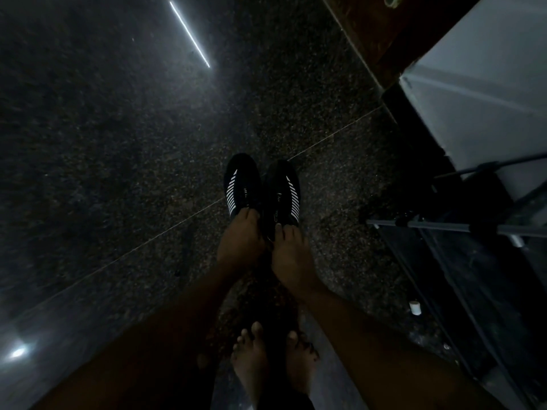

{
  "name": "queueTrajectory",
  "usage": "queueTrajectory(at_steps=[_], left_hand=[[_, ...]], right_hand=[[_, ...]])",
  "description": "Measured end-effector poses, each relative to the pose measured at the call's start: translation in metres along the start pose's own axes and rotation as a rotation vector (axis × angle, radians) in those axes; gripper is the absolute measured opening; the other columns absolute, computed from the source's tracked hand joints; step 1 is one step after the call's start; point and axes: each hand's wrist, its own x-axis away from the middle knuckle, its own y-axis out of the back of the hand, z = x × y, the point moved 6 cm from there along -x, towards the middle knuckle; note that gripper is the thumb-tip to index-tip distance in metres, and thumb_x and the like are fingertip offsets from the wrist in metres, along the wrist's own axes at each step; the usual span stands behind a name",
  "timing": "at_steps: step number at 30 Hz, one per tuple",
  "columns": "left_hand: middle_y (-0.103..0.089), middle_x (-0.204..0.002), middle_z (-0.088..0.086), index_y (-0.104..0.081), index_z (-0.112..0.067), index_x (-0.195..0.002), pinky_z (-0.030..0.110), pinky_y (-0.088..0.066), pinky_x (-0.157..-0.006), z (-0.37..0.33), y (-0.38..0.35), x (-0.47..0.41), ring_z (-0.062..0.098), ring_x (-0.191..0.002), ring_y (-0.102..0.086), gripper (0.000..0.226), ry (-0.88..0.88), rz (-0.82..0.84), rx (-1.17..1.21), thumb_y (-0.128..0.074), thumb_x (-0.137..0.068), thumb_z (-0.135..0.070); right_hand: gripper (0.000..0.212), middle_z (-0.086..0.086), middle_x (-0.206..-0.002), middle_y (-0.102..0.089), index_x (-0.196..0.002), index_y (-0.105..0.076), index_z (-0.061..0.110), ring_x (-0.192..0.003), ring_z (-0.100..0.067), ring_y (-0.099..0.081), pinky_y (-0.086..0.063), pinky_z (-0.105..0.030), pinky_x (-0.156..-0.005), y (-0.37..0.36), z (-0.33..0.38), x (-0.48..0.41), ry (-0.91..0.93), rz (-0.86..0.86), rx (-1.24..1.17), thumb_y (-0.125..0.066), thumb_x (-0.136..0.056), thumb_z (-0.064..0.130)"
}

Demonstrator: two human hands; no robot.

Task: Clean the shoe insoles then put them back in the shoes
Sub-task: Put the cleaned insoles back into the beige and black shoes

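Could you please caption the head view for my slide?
Dim light: the left hand grips the left shoe and the right hand the right shoe, both black with white stripes.

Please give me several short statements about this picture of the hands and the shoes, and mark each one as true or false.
1. The left hand and the right hand each hold one black fabric shoe with white stripes, the left shoe and the right shoe, at its heel end. True.
2. The two shoes are far apart. False: they are side by side, close together.
3. The person's bare feet show below the hands. True.
4. The floor is made of pale wooden boards. False: it is dark speckled stone.
5. A loose insole lies beside the shoes. False: none is visible outside the shoes.
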Motion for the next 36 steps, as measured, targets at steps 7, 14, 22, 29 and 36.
queueTrajectory(at_steps=[7,14,22,29,36], left_hand=[[-0.052,-0.132,0.012,-0.052,-0.008,-0.129,0.043,-0.051,-0.086,0.020,-0.028,0.003,0.034,-0.121,-0.057,0.049,0.025,0.302,-0.308,-0.067,-0.091,-0.036],[-0.063,-0.128,0.017,-0.057,-0.008,-0.126,0.046,-0.054,-0.091,0.032,-0.056,-0.018,0.037,-0.118,-0.064,0.041,0.038,0.353,-0.361,-0.066,-0.094,-0.033],[-0.070,-0.117,0.015,-0.068,-0.010,-0.116,0.043,-0.056,-0.086,0.028,-0.051,-0.022,0.036,-0.110,-0.069,0.023,0.006,0.297,-0.448,-0.055,-0.099,-0.018],[-0.070,-0.118,0.015,-0.068,-0.013,-0.120,0.042,-0.056,-0.086,0.015,-0.025,0.000,0.037,-0.109,-0.069,0.027,-0.049,0.315,-0.463,-0.056,-0.101,-0.027],[-0.070,-0.115,0.014,-0.066,-0.015,-0.121,0.043,-0.056,-0.083,-0.016,0.010,0.029,0.036,-0.106,-0.069,0.026,-0.095,0.320,-0.471,-0.055,-0.101,-0.026]], right_hand=[[0.034,-0.007,-0.118,-0.060,-0.113,-0.064,0.013,-0.122,-0.028,-0.047,-0.040,-0.050,-0.104,-0.024,-0.012,-0.012,0.039,0.161,0.060,-0.061,-0.093,0.040],[0.020,-0.013,-0.115,-0.063,-0.109,-0.064,0.010,-0.113,-0.033,-0.058,-0.050,-0.046,-0.096,-0.056,-0.011,-0.037,0.021,0.299,-0.071,-0.058,-0.095,0.023],[0.019,-0.017,-0.112,-0.064,-0.104,-0.064,0.006,-0.108,-0.037,-0.060,-0.045,-0.043,-0.088,-0.052,-0.013,-0.038,0.014,0.238,-0.125,-0.049,-0.098,0.015],[0.020,-0.018,-0.110,-0.067,-0.103,-0.067,0.004,-0.106,-0.036,-0.062,-0.048,-0.040,-0.086,-0.016,-0.010,-0.021,-0.018,0.265,-0.171,-0.051,-0.097,0.014],[0.019,-0.017,-0.106,-0.067,-0.099,-0.067,0.003,-0.100,-0.035,-0.064,-0.045,-0.036,-0.076,0.041,0.005,0.010,-0.019,0.261,-0.166,-0.050,-0.098,0.012]])
